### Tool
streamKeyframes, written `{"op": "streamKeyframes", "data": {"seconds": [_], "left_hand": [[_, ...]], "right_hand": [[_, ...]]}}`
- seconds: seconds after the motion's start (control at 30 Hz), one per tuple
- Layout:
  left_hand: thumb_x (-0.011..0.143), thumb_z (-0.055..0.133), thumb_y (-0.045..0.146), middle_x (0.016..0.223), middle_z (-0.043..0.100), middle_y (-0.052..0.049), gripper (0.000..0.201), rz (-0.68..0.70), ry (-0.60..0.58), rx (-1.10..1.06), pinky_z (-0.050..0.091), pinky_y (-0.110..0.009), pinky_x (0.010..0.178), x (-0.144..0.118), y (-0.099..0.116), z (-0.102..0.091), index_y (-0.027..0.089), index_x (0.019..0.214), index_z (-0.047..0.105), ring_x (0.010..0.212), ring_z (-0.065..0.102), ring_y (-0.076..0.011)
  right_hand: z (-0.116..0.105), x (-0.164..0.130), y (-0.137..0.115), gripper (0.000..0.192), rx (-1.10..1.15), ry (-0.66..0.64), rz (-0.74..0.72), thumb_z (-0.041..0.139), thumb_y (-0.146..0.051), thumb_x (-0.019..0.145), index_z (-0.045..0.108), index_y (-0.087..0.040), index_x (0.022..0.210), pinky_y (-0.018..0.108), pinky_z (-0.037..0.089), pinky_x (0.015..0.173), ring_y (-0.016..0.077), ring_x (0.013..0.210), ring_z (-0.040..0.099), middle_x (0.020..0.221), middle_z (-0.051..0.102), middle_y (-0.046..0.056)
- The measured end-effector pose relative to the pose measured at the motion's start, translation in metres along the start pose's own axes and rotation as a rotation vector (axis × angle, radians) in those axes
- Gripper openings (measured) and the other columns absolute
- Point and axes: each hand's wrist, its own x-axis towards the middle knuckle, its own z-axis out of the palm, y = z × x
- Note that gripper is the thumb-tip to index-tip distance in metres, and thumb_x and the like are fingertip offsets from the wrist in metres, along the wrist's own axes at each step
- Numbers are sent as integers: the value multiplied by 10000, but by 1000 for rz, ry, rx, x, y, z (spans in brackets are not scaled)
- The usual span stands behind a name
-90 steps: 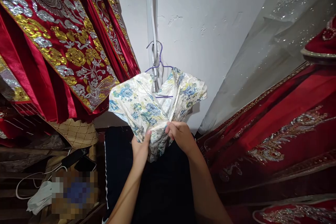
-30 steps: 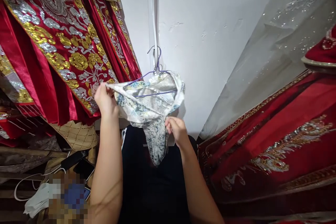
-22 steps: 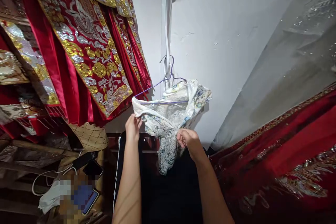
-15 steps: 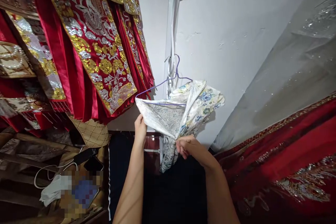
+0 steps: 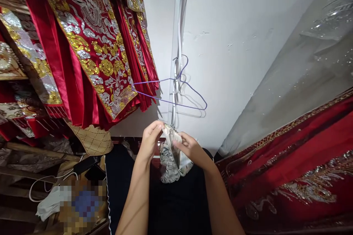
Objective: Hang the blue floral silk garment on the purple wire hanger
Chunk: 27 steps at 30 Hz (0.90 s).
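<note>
- While my left hand (image 5: 150, 137) and right hand (image 5: 190, 147) pinch its top edge, the floral garment (image 5: 172, 158) hangs bunched between them, long axis vertical, loose end pointing down toward my dark lap.
- Just above, a bare purple wire hanger (image 5: 176, 93) (hook up, bar roughly level) dangles against the white wall (image 5: 234, 25).
- Red embroidered robes (image 5: 91, 44) hang at left.
</note>
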Motion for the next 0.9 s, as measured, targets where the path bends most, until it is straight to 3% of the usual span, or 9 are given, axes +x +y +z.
{"op": "streamKeyframes", "data": {"seconds": [0.13, 0.23, 0.33, 0.43, 0.5, 0.6, 0.67, 0.8, 0.9], "left_hand": [[920, 650, 380, 818, 597, -27, 216, 73, -81, 199, 434, -249, 709, -11, 19, 10, 170, 879, 677, 744, 526, -137], [921, 655, 370, 863, 641, -38, 194, 135, -40, 344, 449, -263, 753, -13, 27, 9, 185, 911, 714, 806, 566, -161], [932, 637, 385, 929, 664, -51, 207, 156, 2, 437, 463, -280, 791, -10, 29, 4, 205, 979, 726, 860, 593, -181], [939, 620, 408, 1131, 641, -74, 338, 208, 50, 555, 444, -324, 955, -8, 24, -5, 250, 1236, 663, 1051, 581, -215], [946, 600, 437, 1225, 617, -80, 431, 163, -73, 600, 410, -351, 1033, -13, 17, -14, 263, 1340, 603, 1148, 554, -236], [932, 590, 476, 1029, 696, -64, 348, -115, -497, 626, 476, -330, 917, -29, 5, -32, 197, 1087, 727, 984, 619, -246], [932, 572, 459, 887, 708, -44, 320, -221, -612, 718, 489, -300, 804, -39, 0, -44, 184, 904, 731, 846, 627, -233], [913, 530, 386, 914, 714, -31, 234, -176, -405, 957, 473, -296, 771, -41, 13, -70, 247, 1028, 679, 840, 640, -246], [870, 557, 402, 775, 676, -22, 192, -199, -281, 1173, 427, -284, 696, -24, 31, -89, 258, 958, 646, 738, 631, -243]], "right_hand": [[15, 0, -23, 448, 348, -255, -139, 644, -509, 908, 592, -200, 1228, 355, 453, 979, 227, 1042, 612, 1103, 658, 64], [24, 5, -27, 442, 463, -380, -136, 715, -444, 867, 602, -197, 1216, 343, 461, 946, 216, 1008, 620, 1080, 666, 58], [25, 16, -22, 272, 386, -370, -27, 724, -390, 844, 669, -161, 981, 302, 480, 784, 192, 839, 619, 903, 677, 43], [16, 27, -23, 174, 256, -227, 23, 669, -335, 836, 683, -162, 850, 288, 480, 709, 182, 757, 608, 802, 678, 26], [5, 31, -33, 133, 199, -204, -49, 635, -270, 814, 710, -169, 858, 290, 496, 722, 189, 780, 631, 816, 701, 28], [-19, 33, -55, 188, 126, -258, -235, 600, -213, 799, 757, -171, 894, 305, 523, 751, 207, 832, 679, 894, 743, 57], [-37, 36, -69, 241, 44, -101, -368, 617, -209, 795, 771, -188, 980, 330, 534, 810, 234, 918, 696, 980, 754, 73], [-66, 74, -72, 465, -72, 415, -499, 679, -301, 794, 676, -199, 1248, 369, 517, 912, 273, 1080, 656, 1074, 729, 92], [-72, 120, -51, 338, -117, 459, -385, 543, -388, 886, 699, -201, 1120, 357, 486, 959, 240, 1083, 637, 1037, 715, 76]]}}
